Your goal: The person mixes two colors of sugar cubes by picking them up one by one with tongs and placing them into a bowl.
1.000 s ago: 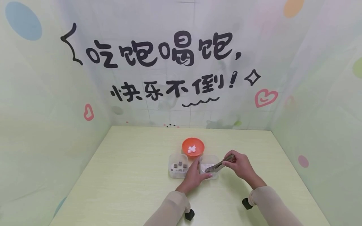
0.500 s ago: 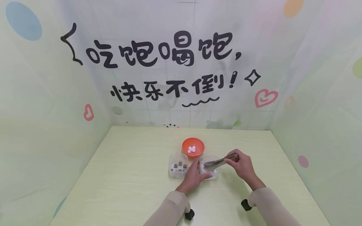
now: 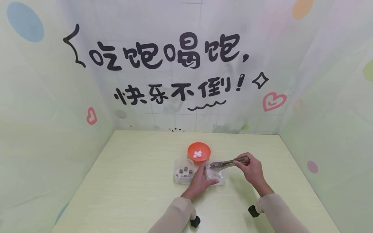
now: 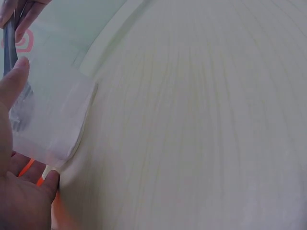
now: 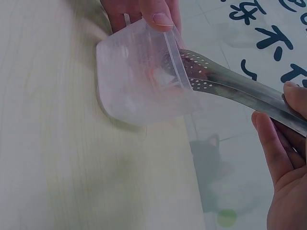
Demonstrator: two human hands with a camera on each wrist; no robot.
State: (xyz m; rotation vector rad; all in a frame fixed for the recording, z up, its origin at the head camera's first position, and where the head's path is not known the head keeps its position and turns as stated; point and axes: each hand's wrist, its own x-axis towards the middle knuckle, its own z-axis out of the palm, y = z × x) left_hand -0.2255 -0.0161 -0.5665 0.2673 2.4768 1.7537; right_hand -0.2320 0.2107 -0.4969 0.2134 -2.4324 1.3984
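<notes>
My left hand (image 3: 198, 183) holds a clear plastic container (image 3: 221, 182) by its left side, thumb over the front rim. The container has white pieces (image 3: 220, 175) inside. My right hand (image 3: 253, 170) grips metal tongs (image 3: 230, 163) by the handle end. Their perforated tips reach over the container's rim and into its upper part. In the right wrist view, the tongs (image 5: 235, 86) slant in over the edge, and the tip ends show blurred through the cloudy wall (image 5: 129, 72). I cannot tell whether the tips pinch a piece.
An orange bowl (image 3: 207, 149) with several small white pieces (image 3: 197, 153) stands just behind the containers. Left of my left hand is a second clear container (image 3: 175, 176) with several brown cubes (image 3: 185, 169). Printed cloth walls (image 3: 186, 119) enclose the pale wooden table (image 3: 131, 181).
My right hand has raised the tongs, and their tips have moved from low in the container toward its back. White pieces in the container now show. My left hand has stayed put.
</notes>
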